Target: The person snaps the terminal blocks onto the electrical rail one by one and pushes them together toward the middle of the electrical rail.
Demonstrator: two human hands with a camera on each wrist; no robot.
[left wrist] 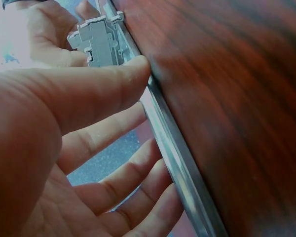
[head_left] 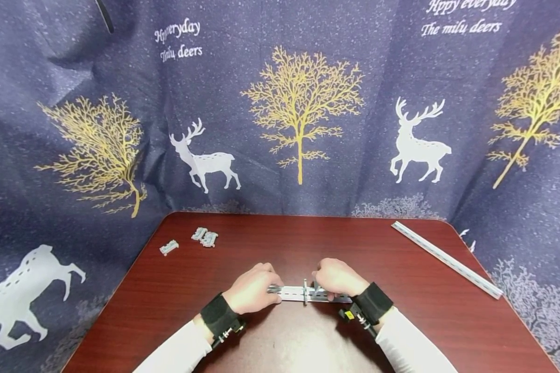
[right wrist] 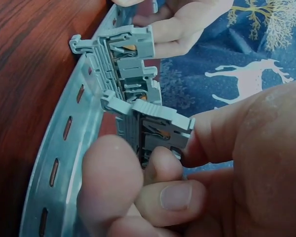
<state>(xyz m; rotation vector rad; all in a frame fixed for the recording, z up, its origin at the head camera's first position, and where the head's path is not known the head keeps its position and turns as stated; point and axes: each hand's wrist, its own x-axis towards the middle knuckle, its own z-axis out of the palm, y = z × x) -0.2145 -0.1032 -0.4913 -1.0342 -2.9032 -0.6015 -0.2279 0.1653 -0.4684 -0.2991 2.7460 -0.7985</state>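
Note:
A slotted metal DIN rail [head_left: 291, 293] lies crosswise on the table in front of me. My left hand [head_left: 255, 289] grips its left end, thumb [left wrist: 103, 91] along one edge and fingers at the other. One grey terminal block [right wrist: 126, 61] stands upright across the rail near its middle. Just to the right of it, my right hand [head_left: 339, 277] pinches a second grey terminal block [right wrist: 160, 126], held tilted at the rail. Whether this block's foot touches the rail cannot be made out. The right hand covers part of the rail's right portion.
Three loose terminal blocks lie at the table's back left: one grey block [head_left: 169, 247] apart, and a pair [head_left: 209, 239] close together. Another long slotted rail [head_left: 448, 260] lies slantwise along the right side. A patterned curtain [head_left: 298, 197] hangs behind the table.

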